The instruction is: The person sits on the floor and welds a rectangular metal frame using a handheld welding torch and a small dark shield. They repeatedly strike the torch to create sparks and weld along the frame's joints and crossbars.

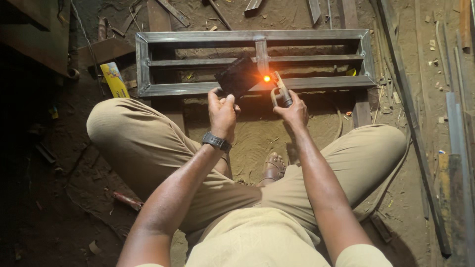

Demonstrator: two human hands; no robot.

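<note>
Head view: left hand grips shield, right hand grips holder; glowing weld at 12 could burn nearby fingers.

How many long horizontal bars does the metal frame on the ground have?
3. The top bar is farthest from the person, the middle bar runs across the inside, and the near bar lies closest; the dark welding shield hides part of it.

Open sandy floor between my knees — plenty of room there. Ahead the steel frame blocks my fingers, its slots still open — scrap bars crowd my right.
</note>
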